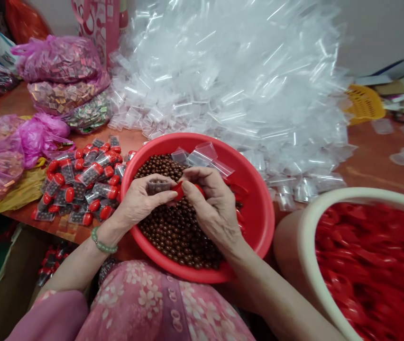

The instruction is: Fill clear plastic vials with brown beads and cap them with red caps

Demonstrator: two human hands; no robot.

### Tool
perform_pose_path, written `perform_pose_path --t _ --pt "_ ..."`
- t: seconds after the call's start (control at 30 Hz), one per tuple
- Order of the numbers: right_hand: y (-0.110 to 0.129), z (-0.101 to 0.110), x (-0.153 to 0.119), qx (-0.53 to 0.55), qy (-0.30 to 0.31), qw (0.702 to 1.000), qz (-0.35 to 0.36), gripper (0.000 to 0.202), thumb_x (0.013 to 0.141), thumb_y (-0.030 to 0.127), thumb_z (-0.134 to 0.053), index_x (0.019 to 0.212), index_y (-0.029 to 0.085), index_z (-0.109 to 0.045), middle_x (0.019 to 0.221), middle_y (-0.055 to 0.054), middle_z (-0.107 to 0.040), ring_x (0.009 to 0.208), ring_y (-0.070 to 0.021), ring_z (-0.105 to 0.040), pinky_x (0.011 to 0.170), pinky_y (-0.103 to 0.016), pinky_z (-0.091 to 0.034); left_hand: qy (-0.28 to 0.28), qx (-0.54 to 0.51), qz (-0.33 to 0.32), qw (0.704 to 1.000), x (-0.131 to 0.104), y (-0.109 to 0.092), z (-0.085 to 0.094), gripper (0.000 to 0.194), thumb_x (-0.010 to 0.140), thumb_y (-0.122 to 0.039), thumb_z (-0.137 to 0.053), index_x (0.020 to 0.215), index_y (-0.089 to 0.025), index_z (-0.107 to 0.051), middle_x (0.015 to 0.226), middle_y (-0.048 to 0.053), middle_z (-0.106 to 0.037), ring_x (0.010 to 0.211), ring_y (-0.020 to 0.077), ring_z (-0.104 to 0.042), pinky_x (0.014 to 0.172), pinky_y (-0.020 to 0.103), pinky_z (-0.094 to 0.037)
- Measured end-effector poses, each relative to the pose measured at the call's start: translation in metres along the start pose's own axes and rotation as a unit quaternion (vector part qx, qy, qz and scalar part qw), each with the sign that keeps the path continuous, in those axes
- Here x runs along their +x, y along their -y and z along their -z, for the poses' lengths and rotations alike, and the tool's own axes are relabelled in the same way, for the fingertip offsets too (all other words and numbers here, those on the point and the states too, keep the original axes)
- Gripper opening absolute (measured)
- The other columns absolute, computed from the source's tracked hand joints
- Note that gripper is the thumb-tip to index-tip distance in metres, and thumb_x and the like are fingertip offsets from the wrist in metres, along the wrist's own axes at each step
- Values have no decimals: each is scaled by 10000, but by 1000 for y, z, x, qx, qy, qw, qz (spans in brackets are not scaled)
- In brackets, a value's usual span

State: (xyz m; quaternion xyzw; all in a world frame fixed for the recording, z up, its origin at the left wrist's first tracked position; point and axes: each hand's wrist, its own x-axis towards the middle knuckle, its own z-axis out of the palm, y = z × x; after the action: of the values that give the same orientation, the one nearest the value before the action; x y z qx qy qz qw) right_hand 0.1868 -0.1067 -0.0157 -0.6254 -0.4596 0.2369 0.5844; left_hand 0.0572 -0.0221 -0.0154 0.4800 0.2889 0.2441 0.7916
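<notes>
The left hand (147,196) is pinching a clear case (157,186) of brown beads; the right hand (212,201) is gripping a red cap (178,190) between thumb and finger at the case's end. Both are hovering over a red basin (269,208). Capping seems to be underway; pushing home is probably calling for a square fit. Capped cases (91,175) are lying leftward on the desk (369,158).

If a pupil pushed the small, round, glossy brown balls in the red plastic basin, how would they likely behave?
The brown balls would probably roll and scatter, being round. Their glossy surfaces suggest they may be slippery. The red basin has a raised rim likely to contain them.
</notes>
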Motion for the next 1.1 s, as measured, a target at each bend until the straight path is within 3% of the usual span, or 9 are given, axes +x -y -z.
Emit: perform_pose_path --t 0.1,0.23,0.33,0.5,0.63,0.73,0.93,1.1 --pt "-2 -7 -4 9 8 999 -29 240 962 413 -485 1104 235 -558 1043 -55 -636 974 -184 -626 909 -384 -513 -24 15 -15 999 -2 1 -3 318 680 -304 -816 908 -132 -676 833 13 -691 733 109 -638 747 268 -557" --pt "-4 -5 -7 -75 64 995 12 416 983 458 -412 1310 224 -519 1190 -103 -588 1136 -212 -581 1015 -431 -474 -36 7 -22 999 -2 4 -3 330 687 -304 -802 931 -129 -664 869 25 -687 771 120 -632 756 277 -555" --pt "-6 2 -6 -146 64 987 25 459 978 432 -422 1384 236 -511 1122 -91 -572 1090 -206 -593 996 -430 -493 -35 16 -24 999 -1 4 -3 257 706 -254 -771 893 -128 -648 813 1 -650 735 98 -601 738 251 -540" --pt "-7 10 -2 -82 66 994 -41 348 879 388 -622 1196 248 -661 924 -25 -632 869 -164 -641 854 -366 -556 -22 53 -15 998 -1 3 -4 154 750 -203 -706 865 -137 -629 766 -15 -616 708 89 -575 722 231 -492" --pt "-1 5 0 43 -24 992 -118 373 683 309 -825 1012 242 -663 819 21 -680 693 -127 -641 639 -269 -567 16 97 -31 995 -2 4 -4 106 759 -184 -691 839 -137 -639 765 -17 -609 723 88 -551 723 222 -438" --pt "4 1 0 65 -62 988 -128 299 635 275 -854 863 225 -667 733 27 -682 613 -122 -627 539 -243 -542 24 115 -42 992 -3 3 -3 76 762 -173 -684 818 -138 -647 755 -19 -601 728 93 -543 747 234 -429" --pt "5 -2 -5 21 -22 995 -91 265 755 274 -771 1017 250 -743 937 -11 -755 863 -173 -698 842 -369 -579 23 122 -62 990 0 4 2 87 733 -165 -716 770 -126 -647 803 -2 -586 772 109 -544 763 252 -426" --pt "-1 7 -1 32 -11 995 -93 243 798 298 -746 1039 272 -745 979 -10 -755 901 -169 -700 900 -372 -558 37 119 -65 990 1 3 1 70 750 -161 -714 768 -131 -653 831 6 -610 808 115 -569 814 261 -445"
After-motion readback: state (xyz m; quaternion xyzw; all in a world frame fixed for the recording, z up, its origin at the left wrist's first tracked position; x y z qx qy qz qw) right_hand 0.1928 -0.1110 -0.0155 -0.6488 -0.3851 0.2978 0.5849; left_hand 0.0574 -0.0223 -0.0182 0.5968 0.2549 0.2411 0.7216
